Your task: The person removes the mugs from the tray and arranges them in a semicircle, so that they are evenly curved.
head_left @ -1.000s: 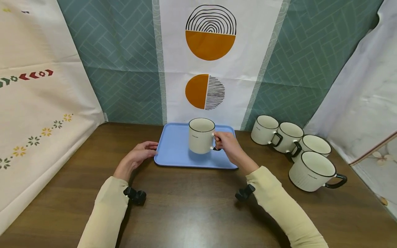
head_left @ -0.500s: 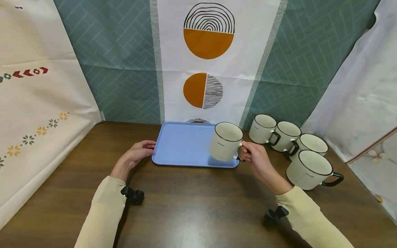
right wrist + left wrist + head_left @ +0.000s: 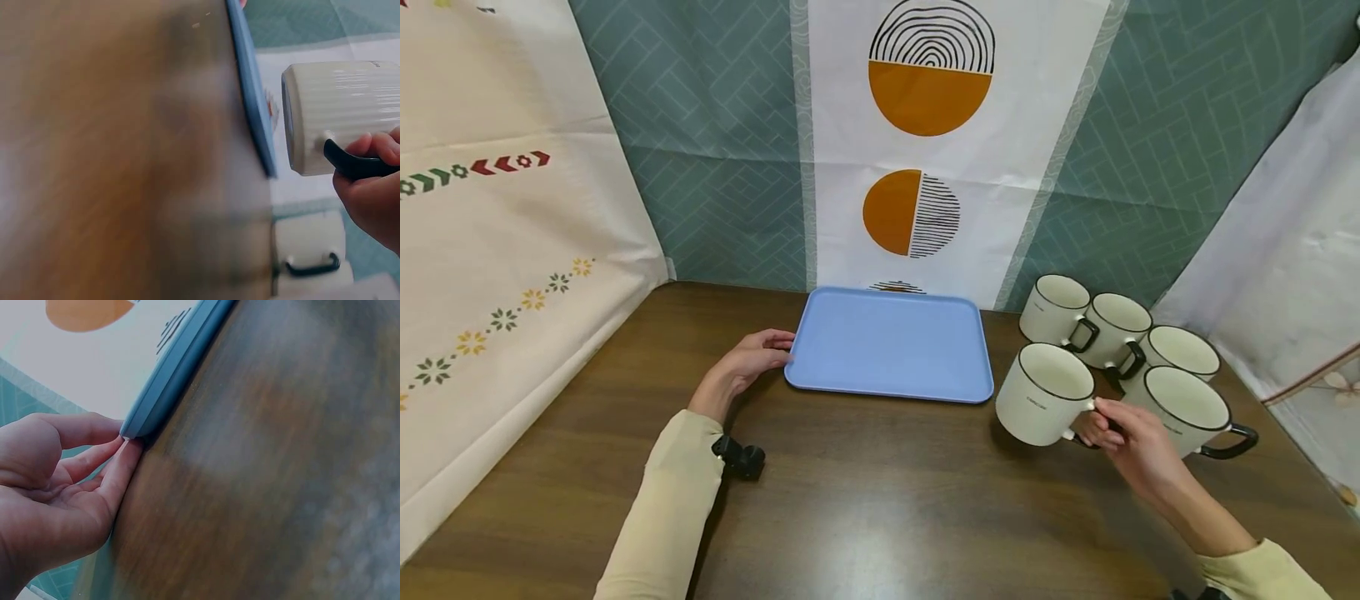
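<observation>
My right hand (image 3: 1138, 442) grips the black handle of a large cream mug (image 3: 1047, 396) with a dark rim, held up over the table just right of the tray. In the right wrist view the mug (image 3: 344, 119) shows ribbed sides, with my fingers and thumb round its handle (image 3: 359, 165). A light blue rectangular tray (image 3: 891, 346) lies on the table with nothing on it. My left hand (image 3: 745, 362) stays at the tray's left edge. In the left wrist view its thumb and fingertips pinch the tray's rim (image 3: 169, 381).
Several matching mugs stand together at the back right, such as the back one (image 3: 1054, 308) and the front one (image 3: 1183, 408), close to my right hand. Behind the tray hangs a patterned cloth (image 3: 910, 217). A brown wooden table (image 3: 865, 492) extends in front.
My right hand has lifted the mug off the area over the tray and carried it right and nearer, beside the other mugs. My left hand has stayed at the tray's edge.
</observation>
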A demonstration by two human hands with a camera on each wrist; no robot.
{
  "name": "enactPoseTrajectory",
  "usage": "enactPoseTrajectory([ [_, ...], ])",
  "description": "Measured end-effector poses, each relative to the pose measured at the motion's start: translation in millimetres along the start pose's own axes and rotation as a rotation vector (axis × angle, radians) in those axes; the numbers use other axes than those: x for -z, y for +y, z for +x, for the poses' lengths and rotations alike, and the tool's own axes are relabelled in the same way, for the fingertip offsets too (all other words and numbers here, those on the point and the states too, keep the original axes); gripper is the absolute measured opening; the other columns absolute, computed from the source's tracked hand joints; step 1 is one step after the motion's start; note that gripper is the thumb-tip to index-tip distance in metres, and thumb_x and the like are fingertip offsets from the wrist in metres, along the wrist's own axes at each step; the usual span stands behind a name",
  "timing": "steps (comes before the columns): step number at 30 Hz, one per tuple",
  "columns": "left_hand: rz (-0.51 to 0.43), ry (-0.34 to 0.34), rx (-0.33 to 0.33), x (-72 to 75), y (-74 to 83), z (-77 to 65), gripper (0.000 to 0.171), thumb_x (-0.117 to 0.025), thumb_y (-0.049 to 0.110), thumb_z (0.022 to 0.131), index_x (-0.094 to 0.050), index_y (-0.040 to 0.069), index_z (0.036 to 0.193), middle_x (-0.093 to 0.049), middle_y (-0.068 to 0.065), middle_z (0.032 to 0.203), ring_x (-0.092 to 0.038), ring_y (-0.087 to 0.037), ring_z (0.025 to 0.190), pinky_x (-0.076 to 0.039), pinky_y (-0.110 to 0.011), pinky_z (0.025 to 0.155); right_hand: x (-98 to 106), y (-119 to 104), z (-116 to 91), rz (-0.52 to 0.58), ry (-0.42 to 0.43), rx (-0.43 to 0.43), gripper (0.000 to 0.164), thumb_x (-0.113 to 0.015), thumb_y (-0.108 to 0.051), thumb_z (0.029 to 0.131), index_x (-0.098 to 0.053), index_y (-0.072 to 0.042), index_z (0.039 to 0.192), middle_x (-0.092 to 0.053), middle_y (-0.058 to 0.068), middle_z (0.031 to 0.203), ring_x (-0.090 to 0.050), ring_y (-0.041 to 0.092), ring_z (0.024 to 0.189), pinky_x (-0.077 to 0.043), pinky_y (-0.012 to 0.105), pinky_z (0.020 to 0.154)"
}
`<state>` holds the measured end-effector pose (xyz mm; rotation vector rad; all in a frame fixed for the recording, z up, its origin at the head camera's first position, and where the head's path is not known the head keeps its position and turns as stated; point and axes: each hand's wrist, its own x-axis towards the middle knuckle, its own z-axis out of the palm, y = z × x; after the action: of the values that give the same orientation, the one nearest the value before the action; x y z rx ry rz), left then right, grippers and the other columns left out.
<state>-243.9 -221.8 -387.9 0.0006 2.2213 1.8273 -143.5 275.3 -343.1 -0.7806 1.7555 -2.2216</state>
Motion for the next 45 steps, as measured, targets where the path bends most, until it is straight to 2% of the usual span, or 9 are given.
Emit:
enactPoseTrajectory([
  [9, 0.015, -0.007, -0.023, -2.5, -5.4, 1.9, 0.048, -0.053, -0.003, 0.087, -0.033, -0.011, 0.130, -0.038, -0.026, 0.127, -0.045, -0.027, 0.106, -0.039, -0.034, 0.094, 24.7, -1.7, -37.7, 0.046, -0.107, -0.029, 0.037, -0.006, 0.006, 0.096, -0.037, 0.005, 0.074, -0.020, 0.011, 0.062, -0.020, 0.026, 0.059, -0.018, 0.034, 0.060],
  [13, 0.010, -0.011, -0.030, -2.8, -3.9, 2.4, 0.049, -0.052, -0.003, 0.087, -0.032, -0.011, 0.131, -0.038, -0.026, 0.127, -0.045, -0.027, 0.106, -0.039, -0.033, 0.094, 34.1, -1.8, -48.7, 0.003, -0.130, -0.025, 0.034, -0.006, 0.008, 0.095, -0.032, 0.007, 0.073, -0.020, 0.012, 0.063, -0.022, 0.027, 0.061, -0.018, 0.034, 0.062],
  [16, 0.010, -0.007, -0.032, -1.9, -2.2, 1.7, 0.050, -0.052, -0.003, 0.087, -0.030, -0.011, 0.132, -0.037, -0.026, 0.128, -0.044, -0.027, 0.107, -0.039, -0.032, 0.094, 39.5, -3.4, -53.9, -0.135, -0.083, -0.014, 0.030, -0.014, 0.009, 0.095, -0.029, 0.004, 0.069, -0.021, 0.011, 0.063, -0.024, 0.026, 0.061, -0.020, 0.035, 0.059],
  [20, 0.012, -0.005, -0.029, -1.2, -1.6, -0.2, 0.051, -0.052, -0.003, 0.087, -0.029, -0.012, 0.132, -0.036, -0.027, 0.128, -0.043, -0.027, 0.108, -0.040, -0.029, 0.092, 47.7, -7.1, -58.8, -0.347, 0.009, -0.069, 0.030, -0.027, 0.004, 0.097, -0.030, 0.001, 0.067, -0.024, 0.011, 0.062, -0.027, 0.024, 0.059, -0.022, 0.036, 0.056],
  [22, 0.010, -0.006, -0.026, -1.5, -1.4, -0.6, 0.051, -0.052, -0.003, 0.087, -0.029, -0.012, 0.132, -0.036, -0.027, 0.129, -0.043, -0.027, 0.109, -0.040, -0.029, 0.092, 52.9, -8.5, -61.7, -0.393, 0.022, -0.107, 0.030, -0.029, 0.002, 0.097, -0.032, 0.002, 0.067, -0.025, 0.011, 0.062, -0.028, 0.025, 0.059, -0.026, 0.036, 0.057],
  [30, 0.014, -0.018, -0.013, -3.6, 1.0, 0.6, 0.053, -0.052, -0.001, 0.088, -0.027, -0.012, 0.133, -0.034, -0.028, 0.130, -0.041, -0.030, 0.111, -0.036, -0.035, 0.096, 64.8, -12.7, -71.4, -0.418, -0.005, -0.129, 0.027, -0.027, 0.004, 0.097, -0.036, 0.005, 0.071, -0.026, 0.013, 0.061, -0.031, 0.027, 0.059, -0.037, 0.032, 0.062],
  [34, 0.025, -0.006, -0.003, -2.2, 1.6, -1.0, 0.052, -0.052, -0.001, 0.088, -0.028, -0.011, 0.133, -0.034, -0.027, 0.130, -0.040, -0.031, 0.113, -0.034, -0.038, 0.099, 68.4, -14.9, -71.8, -0.431, -0.037, -0.130, 0.028, -0.027, 0.005, 0.096, -0.037, 0.003, 0.070, -0.027, 0.013, 0.060, -0.032, 0.029, 0.059, -0.034, 0.034, 0.061],
  [42, 0.027, -0.010, 0.002, -2.1, 2.2, -1.0, 0.053, -0.052, 0.000, 0.088, -0.027, -0.010, 0.134, -0.034, -0.026, 0.131, -0.039, -0.030, 0.113, -0.035, -0.036, 0.098, 82.0, -17.6, -79.3, -0.390, -0.102, -0.134, 0.029, -0.024, 0.008, 0.096, -0.039, 0.002, 0.073, -0.031, 0.013, 0.062, -0.034, 0.029, 0.062, -0.031, 0.036, 0.062],
  [45, 0.023, -0.012, 0.007, -3.8, 1.3, 0.5, 0.053, -0.052, 0.000, 0.088, -0.028, -0.010, 0.134, -0.034, -0.026, 0.130, -0.039, -0.029, 0.113, -0.035, -0.036, 0.098, 84.8, -18.8, -82.3, -0.395, -0.100, -0.145, 0.029, -0.023, 0.007, 0.096, -0.039, 0.003, 0.073, -0.032, 0.013, 0.063, -0.036, 0.027, 0.064, -0.029, 0.036, 0.061],
])
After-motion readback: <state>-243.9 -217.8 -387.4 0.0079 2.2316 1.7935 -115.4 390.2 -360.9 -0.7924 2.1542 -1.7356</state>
